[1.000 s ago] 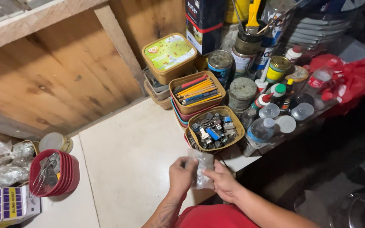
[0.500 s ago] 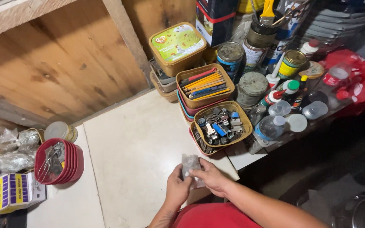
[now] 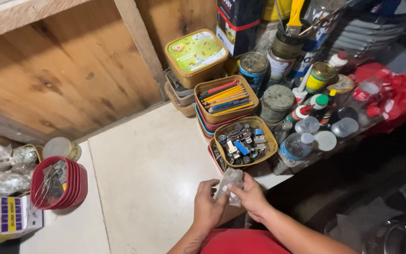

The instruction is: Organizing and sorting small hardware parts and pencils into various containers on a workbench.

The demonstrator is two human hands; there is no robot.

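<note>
Countertop [image 3: 151,169] below wooden wall [image 3: 62,80]

Lidded tub [image 3: 196,55] with green-labelled lid, back by wooden wall [image 3: 62,80]. Dark carton with red stripe [image 3: 237,23] right of tub. Purple-yellow box [image 3: 3,218] far left of tub, near edge.

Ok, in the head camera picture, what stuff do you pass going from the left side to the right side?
Purple and yellow box → stack of red bowls → left hand → tub of small metal parts → clear plastic bottle → red bag.
</note>
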